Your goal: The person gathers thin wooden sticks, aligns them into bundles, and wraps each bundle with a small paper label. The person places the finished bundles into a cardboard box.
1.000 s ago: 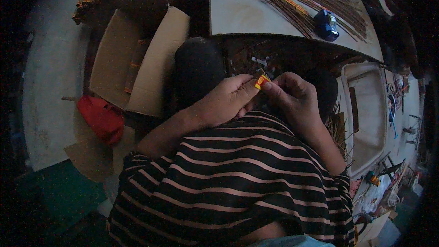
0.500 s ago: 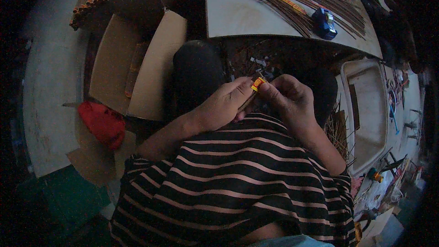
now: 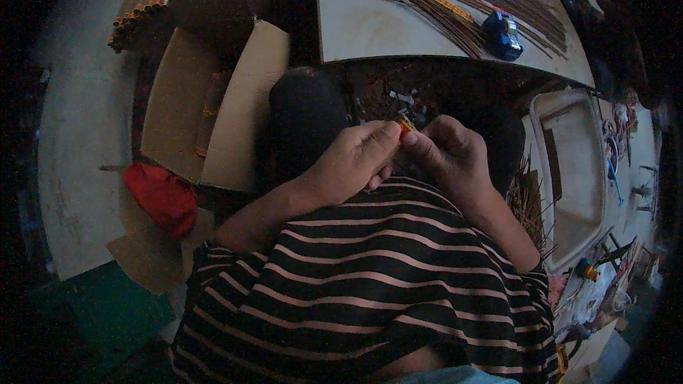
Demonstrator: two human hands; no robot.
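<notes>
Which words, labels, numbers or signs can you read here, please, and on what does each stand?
None can be read.
Small red-and-yellow label at the left hand and right hand: partly covered, too small.
Yellow-and-red strip among the brown sticks: any print too blurred.
Blue device on the table: any marking too small.

A small label (image 3: pixel 405 126) sits between the left hand (image 3: pixel 353 160) and the right hand (image 3: pixel 461 160). Left of both stands an open box (image 3: pixel 249 103); nearer the body lies a cloth (image 3: pixel 162 200). Ahead, a table (image 3: pixel 366 28) bears sticks (image 3: pixel 427 11) and a tool (image 3: pixel 502 37); right of the hands is a tub (image 3: pixel 580 203).
</notes>
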